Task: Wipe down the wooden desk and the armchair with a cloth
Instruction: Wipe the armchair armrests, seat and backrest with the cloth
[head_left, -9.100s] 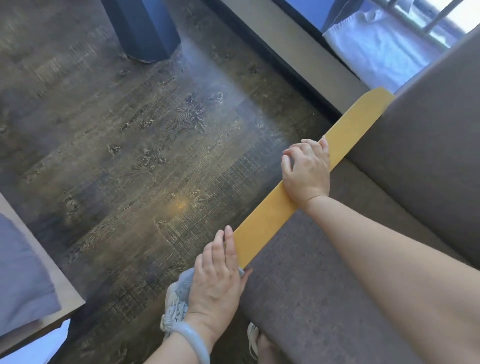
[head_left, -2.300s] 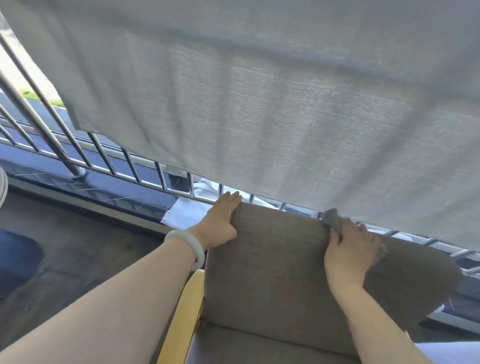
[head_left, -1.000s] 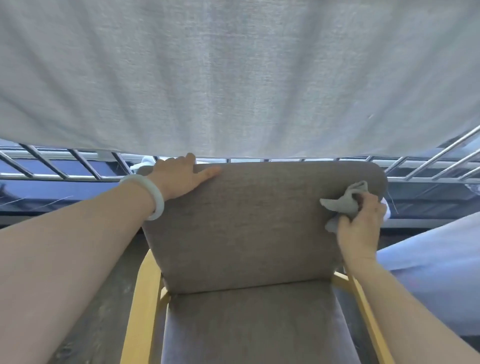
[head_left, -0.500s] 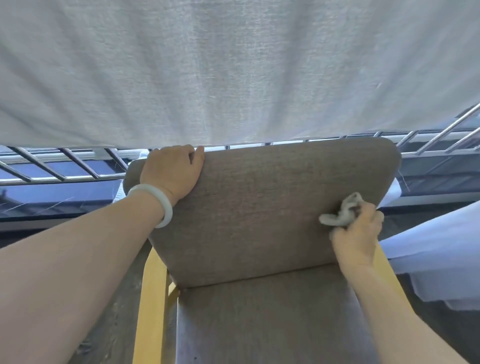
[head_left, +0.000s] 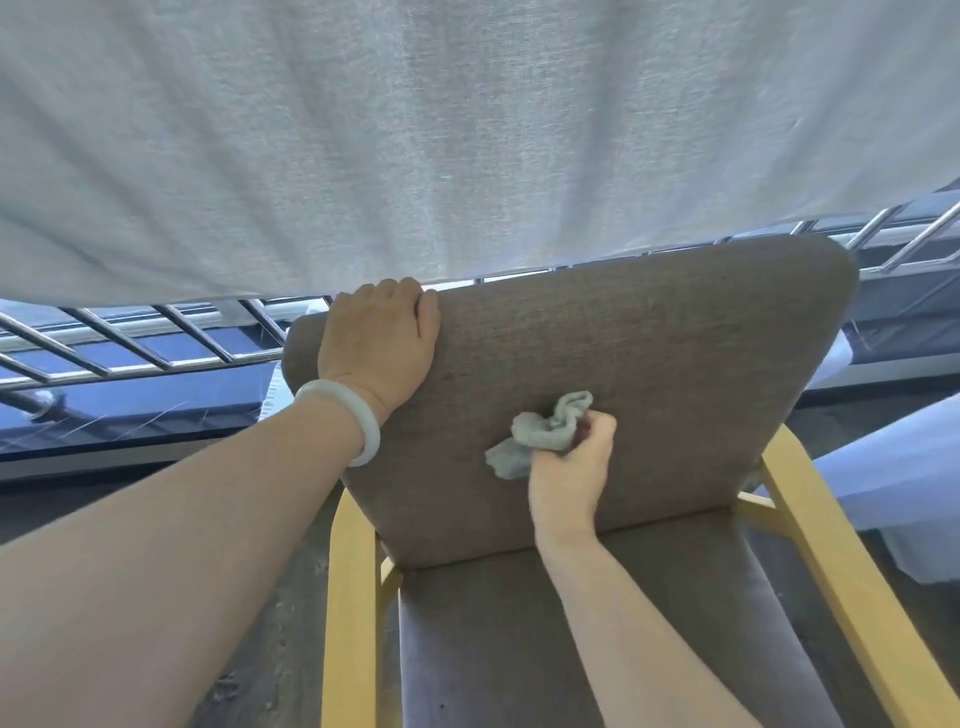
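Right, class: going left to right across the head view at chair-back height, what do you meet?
Metal railing → left hand on the backrest's top corner → crumpled grey cloth → right hand gripping it → yellow wooden armrest → pale blue fabric.

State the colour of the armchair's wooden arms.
Light yellow wooden arms, seen in the head view, the only one.
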